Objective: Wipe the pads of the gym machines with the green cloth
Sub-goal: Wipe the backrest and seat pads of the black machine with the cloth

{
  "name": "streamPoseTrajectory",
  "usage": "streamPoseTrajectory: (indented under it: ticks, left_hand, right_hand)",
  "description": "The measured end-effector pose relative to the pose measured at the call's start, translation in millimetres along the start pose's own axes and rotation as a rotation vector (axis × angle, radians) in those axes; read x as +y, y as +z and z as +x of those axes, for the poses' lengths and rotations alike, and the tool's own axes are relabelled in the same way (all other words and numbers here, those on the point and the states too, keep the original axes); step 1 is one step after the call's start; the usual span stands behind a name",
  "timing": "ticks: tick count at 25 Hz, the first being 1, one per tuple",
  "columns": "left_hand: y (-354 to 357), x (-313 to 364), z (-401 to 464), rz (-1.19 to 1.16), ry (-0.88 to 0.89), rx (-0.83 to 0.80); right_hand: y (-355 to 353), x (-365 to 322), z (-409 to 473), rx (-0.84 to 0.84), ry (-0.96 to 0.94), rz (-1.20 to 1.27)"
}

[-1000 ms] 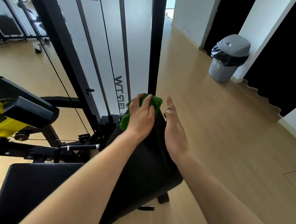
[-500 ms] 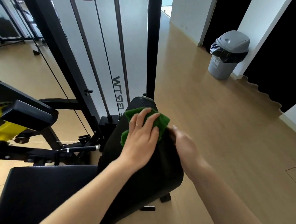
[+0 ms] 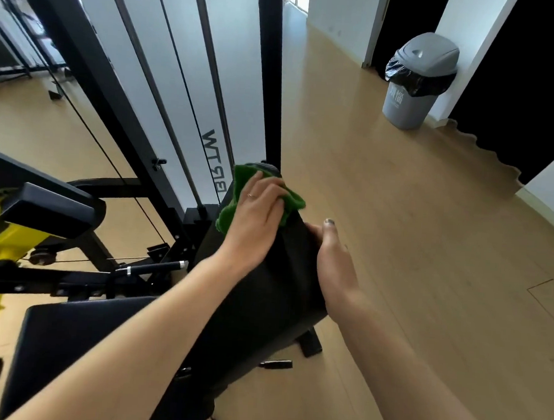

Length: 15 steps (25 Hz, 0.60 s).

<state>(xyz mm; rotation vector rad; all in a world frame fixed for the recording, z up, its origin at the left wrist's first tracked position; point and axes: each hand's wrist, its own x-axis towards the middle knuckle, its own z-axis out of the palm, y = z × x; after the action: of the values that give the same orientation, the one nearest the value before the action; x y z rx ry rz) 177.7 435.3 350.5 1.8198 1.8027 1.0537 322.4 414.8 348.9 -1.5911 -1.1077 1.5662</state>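
Note:
A black back pad point(image 3: 263, 294) stands upright in the middle of the view, above a black seat pad point(image 3: 73, 336). My left hand point(image 3: 255, 215) presses the green cloth point(image 3: 238, 187) flat against the upper part of the back pad, palm down. The cloth sticks out above and to the right of my fingers. My right hand point(image 3: 334, 263) grips the pad's right edge, thumb on top and fingers wrapped behind it.
The machine's black frame point(image 3: 268, 78) and its cables point(image 3: 180, 72) rise just behind the pad. A yellow lever with a black arm pad point(image 3: 49, 210) sits at the left. A grey bin point(image 3: 415, 85) stands far right on the wooden floor point(image 3: 430, 253).
My left hand slid the cloth down the pad, then back up towards its top. My right hand went from lying flat along the edge to gripping it lower down.

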Motion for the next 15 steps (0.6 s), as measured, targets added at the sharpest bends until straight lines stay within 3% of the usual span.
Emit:
streamPoseTrajectory:
  ticks: [3,6,8,11,15]
  left_hand:
    - [2.3,27.4,-73.7,0.024,0.175,-0.105]
    - [-4.7,16.7,-65.8,0.121,0.279,-0.159]
    - [-7.1,0.4,-24.5,0.183,0.258,-0.117]
    - [-4.4,-17.6,31.0,0.1,0.078,-0.03]
    - [-1.4,-0.1,5.6,0.005,0.01,-0.001]
  right_hand:
    - [-7.5,0.1,-13.2,-0.056,0.087,0.251]
    - [-10.1,14.2,-30.5,-0.073,0.056,0.156]
    - [-5.6,21.8,-41.1,-0.013,0.028,0.1]
    - [-1.2,21.5,-39.7,0.092,-0.049,0.035]
    - [-0.9,22.7,-41.7,0.076,0.012,0.111]
